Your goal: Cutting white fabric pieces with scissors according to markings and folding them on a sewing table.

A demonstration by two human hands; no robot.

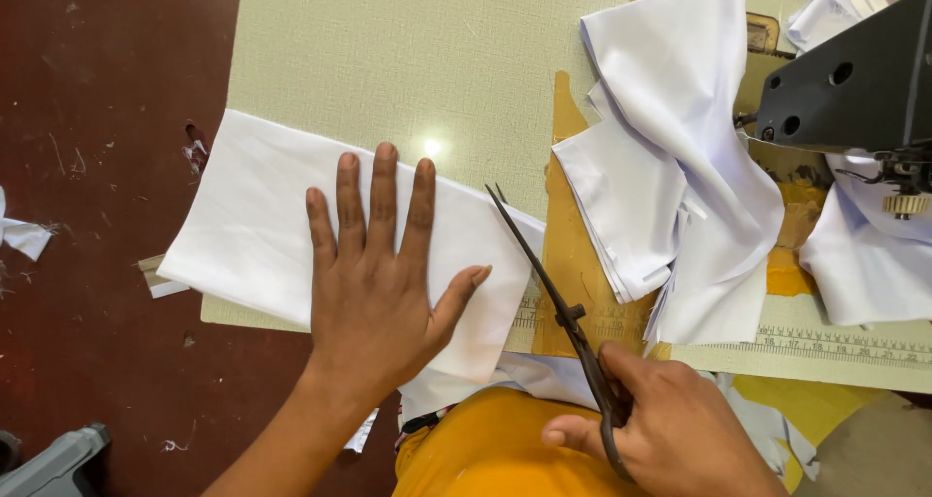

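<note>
white cloth is pinned flat mid-frame on the bench by the spread left hand; scissors, blades nearly shut, are gripped lower right by the right hand. soft, slippery stuff, likely best pinned near the edge.

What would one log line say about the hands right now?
left hand: flat on white cloth | right hand: holding scissors | scissors: open beside cloth edge

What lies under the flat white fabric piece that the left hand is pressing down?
The flat white fabric piece rests on a pale green textured board, overhanging its left edge above the dark red floor. The left hand lies flat on it. Anything beneath the fabric itself is covered.
</note>
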